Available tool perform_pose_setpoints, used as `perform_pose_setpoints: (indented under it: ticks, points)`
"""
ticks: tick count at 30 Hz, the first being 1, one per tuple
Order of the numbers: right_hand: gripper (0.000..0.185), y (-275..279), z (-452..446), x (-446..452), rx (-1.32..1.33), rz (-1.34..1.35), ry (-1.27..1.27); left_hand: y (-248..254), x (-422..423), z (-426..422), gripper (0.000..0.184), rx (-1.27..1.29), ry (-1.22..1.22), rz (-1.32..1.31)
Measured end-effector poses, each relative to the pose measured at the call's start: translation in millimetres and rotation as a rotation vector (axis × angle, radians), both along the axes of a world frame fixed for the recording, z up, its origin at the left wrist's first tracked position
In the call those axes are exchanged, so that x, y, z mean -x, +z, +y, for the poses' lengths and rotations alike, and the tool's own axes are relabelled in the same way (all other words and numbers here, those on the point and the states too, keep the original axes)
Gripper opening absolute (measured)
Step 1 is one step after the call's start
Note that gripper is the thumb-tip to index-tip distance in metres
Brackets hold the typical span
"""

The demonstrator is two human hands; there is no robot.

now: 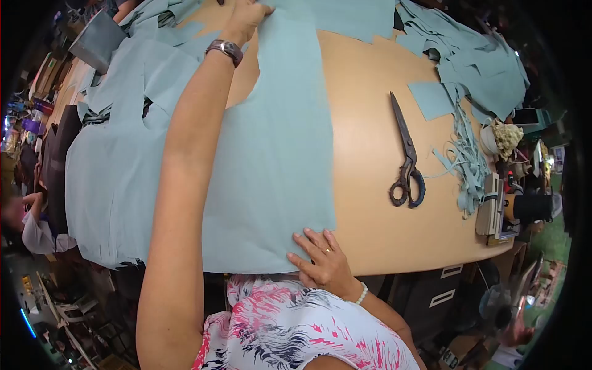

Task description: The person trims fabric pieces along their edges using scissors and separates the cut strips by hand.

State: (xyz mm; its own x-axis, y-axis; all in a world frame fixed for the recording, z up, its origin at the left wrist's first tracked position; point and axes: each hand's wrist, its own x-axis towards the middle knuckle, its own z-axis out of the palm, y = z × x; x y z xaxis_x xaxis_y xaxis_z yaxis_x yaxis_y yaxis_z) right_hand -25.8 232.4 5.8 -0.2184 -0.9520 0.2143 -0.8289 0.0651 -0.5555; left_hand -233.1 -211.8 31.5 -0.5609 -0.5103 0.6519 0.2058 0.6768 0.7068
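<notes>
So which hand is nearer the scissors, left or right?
Right. The right hand lies on the near corner of the cloth, left of the scissors and closer to the body; the left hand is farther up the cloth, beyond the scissors and to their left.

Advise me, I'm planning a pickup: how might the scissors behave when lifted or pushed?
The scissors look metal, so probably stiff and heavy for their size. Lying flat, they seem unlikely to roll, but might slide on the smooth-looking table.

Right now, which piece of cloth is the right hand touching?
The long middle piece with the curved left edge: the right hand rests on its near right corner, touching no other piece.
</notes>
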Motion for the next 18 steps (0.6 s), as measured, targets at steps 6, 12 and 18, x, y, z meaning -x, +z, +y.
perform_pose_setpoints:
  ticks: [6, 12, 18]
  points:
    - [0.045, 5.1, -2.8, -1.1, -0.045, 0.018, -0.007, -51.2, -31.0, 22.3, 0.064, 0.411, 0.368, -0.449]
    - [0.051, 3.9, -1.7, -2.5, -0.038, 0.08, 0.01, -45.9, -83.9, 86.7, 0.058, 0.686, 0.064, -0.627]
    - [0.035, 5.2, 16.1, 33.2, 0.122, 0.232, -0.286, -53.0, -97.1, 105.5, 0.058, 0.767, 0.16, -0.852]
